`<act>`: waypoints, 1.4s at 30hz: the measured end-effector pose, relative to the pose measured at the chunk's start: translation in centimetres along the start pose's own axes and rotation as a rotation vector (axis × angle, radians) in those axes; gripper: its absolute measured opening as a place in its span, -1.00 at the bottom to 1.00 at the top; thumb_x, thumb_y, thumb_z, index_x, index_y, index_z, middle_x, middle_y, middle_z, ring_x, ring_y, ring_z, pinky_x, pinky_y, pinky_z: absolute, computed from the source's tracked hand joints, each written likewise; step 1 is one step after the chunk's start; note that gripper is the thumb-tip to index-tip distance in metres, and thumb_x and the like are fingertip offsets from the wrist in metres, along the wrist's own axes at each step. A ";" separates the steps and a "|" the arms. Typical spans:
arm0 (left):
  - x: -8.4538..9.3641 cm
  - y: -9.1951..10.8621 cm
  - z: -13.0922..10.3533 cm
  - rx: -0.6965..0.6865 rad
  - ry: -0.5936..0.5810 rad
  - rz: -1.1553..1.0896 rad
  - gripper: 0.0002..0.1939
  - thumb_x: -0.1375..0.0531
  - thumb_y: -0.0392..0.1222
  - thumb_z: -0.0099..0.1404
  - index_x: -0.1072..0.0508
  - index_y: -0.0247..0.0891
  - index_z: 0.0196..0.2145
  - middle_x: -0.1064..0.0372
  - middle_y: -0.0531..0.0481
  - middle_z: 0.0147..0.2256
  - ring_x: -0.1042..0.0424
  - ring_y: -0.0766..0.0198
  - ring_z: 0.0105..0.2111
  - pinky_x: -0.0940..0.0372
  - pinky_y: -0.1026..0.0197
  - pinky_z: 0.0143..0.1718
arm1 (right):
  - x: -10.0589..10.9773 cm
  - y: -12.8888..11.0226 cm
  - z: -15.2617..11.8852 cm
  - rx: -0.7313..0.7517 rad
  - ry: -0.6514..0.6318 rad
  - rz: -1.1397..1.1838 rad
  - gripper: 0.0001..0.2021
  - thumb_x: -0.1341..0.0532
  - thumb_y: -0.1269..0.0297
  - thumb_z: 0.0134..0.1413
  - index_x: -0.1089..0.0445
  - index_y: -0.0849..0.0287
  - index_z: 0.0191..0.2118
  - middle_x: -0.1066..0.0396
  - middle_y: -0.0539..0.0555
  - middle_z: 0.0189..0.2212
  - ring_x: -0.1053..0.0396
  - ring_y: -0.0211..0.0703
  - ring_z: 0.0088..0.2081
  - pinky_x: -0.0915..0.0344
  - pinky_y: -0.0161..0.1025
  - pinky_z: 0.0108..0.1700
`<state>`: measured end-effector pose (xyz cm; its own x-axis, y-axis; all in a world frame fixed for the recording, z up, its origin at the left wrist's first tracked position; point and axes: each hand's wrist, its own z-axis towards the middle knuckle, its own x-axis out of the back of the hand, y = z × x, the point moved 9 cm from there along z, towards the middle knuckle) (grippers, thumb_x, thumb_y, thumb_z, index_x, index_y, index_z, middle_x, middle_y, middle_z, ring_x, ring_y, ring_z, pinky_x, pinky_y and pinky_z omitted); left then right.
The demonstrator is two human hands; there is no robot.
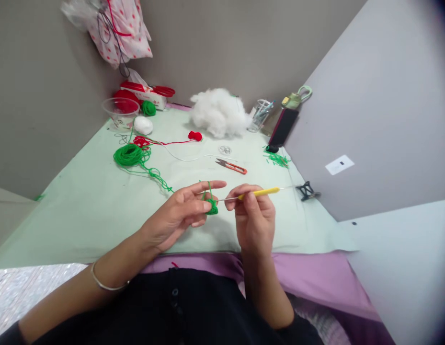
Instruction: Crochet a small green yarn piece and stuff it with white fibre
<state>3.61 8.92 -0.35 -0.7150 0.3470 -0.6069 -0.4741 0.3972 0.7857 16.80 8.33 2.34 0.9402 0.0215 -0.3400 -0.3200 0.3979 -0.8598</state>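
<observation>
Between the thumb and fingers of my left hand (182, 208) is a small green crochet piece (212, 208). Green yarn loops over its outstretched index finger. My right hand (254, 211) is closed around a crochet hook with a yellow handle (261, 192). The hook's thin metal shaft points left and reaches the green piece; its tip is too small to make out. Left of the hands, a loose green yarn coil (128, 155) lies on the table, with a tangled strand trailing toward my left hand.
Beyond the hands lie orange snips (232, 166), a small red piece (195, 136) and white stuffing (220, 112). A plastic tub (120, 115) stands back left. At right are a phone (284, 127), green yarn scraps (278, 159) and a black clip (306, 191).
</observation>
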 end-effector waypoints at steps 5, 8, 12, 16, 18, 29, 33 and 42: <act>-0.4 0.1 0.1 -0.021 -0.037 -0.021 -0.60 -0.39 -0.24 0.18 -0.64 -0.20 0.00 -0.31 0.03 -0.29 -0.04 0.50 -0.51 -0.01 0.39 -0.55 | -0.1 1.1 0.4 -0.120 -0.007 0.147 -0.83 -0.26 0.19 0.31 -0.55 0.09 -0.29 -0.44 -0.04 -0.45 -0.31 -0.34 -0.48 -0.30 -0.32 -0.37; 0.0 0.5 -0.1 -0.139 0.025 0.110 -0.58 -0.40 -0.25 0.22 -0.60 -0.13 0.05 -0.31 0.09 -0.33 -0.13 0.49 -0.50 -0.10 0.36 -0.49 | -0.5 0.4 -0.1 -0.005 -0.024 0.009 -0.84 -0.25 0.20 0.33 -0.57 0.06 -0.24 -0.52 0.00 -0.35 -0.39 -0.28 -0.39 -0.33 -0.27 -0.30; 0.2 0.9 -0.4 -0.230 0.062 0.291 -0.61 -0.35 -0.15 0.34 -0.55 -0.06 0.12 -0.30 0.12 -0.37 -0.24 0.44 -0.46 -0.21 0.32 -0.35 | -0.8 -0.9 -1.0 0.172 -0.001 -0.238 -0.84 -0.23 0.28 0.35 -0.60 0.02 -0.16 -0.58 0.04 -0.24 -0.46 -0.20 -0.24 -0.36 -0.21 -0.20; 0.4 0.9 -0.5 -0.211 0.033 0.277 -0.69 -0.31 -0.10 0.38 -0.60 -0.04 0.07 -0.29 0.08 -0.27 -0.26 0.44 -0.41 -0.23 0.31 -0.30 | -0.1 -0.3 -0.8 0.091 0.041 -0.138 -0.84 -0.22 0.25 0.37 -0.58 0.01 -0.18 -0.58 0.00 -0.28 -0.44 -0.26 -0.33 -0.33 -0.25 -0.26; 0.5 1.0 -0.4 -0.199 0.033 0.245 -0.67 -0.36 -0.14 0.32 -0.61 -0.03 0.04 -0.29 0.08 -0.25 -0.24 0.43 -0.38 -0.22 0.33 -0.33 | -0.1 0.1 -0.5 0.041 0.042 -0.062 -0.84 -0.23 0.23 0.36 -0.58 0.02 -0.21 -0.59 -0.01 -0.29 -0.43 -0.29 -0.36 -0.33 -0.28 -0.28; 1.0 2.0 -0.7 -0.249 0.093 0.387 -0.65 -0.36 -0.22 0.30 -0.62 0.02 0.03 -0.33 0.08 -0.31 -0.29 0.38 -0.29 -0.23 0.33 -0.19 | -0.4 -0.5 -0.2 0.044 -0.012 -0.052 -0.80 -0.13 0.24 0.43 -0.48 0.07 -0.20 -0.59 0.01 -0.33 -0.45 -0.28 -0.40 -0.37 -0.26 -0.30; 1.0 2.9 -1.2 -0.339 0.161 0.583 -0.67 -0.32 -0.25 0.32 -0.61 -0.02 0.03 -0.35 0.09 -0.32 -0.29 0.36 -0.31 -0.23 0.29 -0.18 | -0.9 -2.4 -1.2 0.224 -0.010 -0.303 -0.79 -0.11 0.31 0.43 -0.52 0.07 -0.14 -0.57 0.02 -0.25 -0.49 -0.26 -0.34 -0.40 -0.21 -0.26; 0.7 4.0 -2.0 -0.458 0.264 0.714 -0.73 -0.36 -0.21 0.30 -0.64 -0.12 -0.03 -0.42 0.05 -0.29 -0.31 0.34 -0.36 -0.28 0.24 -0.17 | -2.0 -3.5 -2.0 0.379 -0.055 -0.470 -0.74 -0.08 0.39 0.42 -0.52 0.02 -0.04 -0.56 0.03 -0.22 -0.50 -0.20 -0.29 -0.44 -0.14 -0.23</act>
<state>0.20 9.06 2.63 -0.9871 0.1525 0.0492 0.0116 -0.2380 0.9712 15.84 5.02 5.30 0.9785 -0.1930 0.0721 0.1857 0.6749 -0.7141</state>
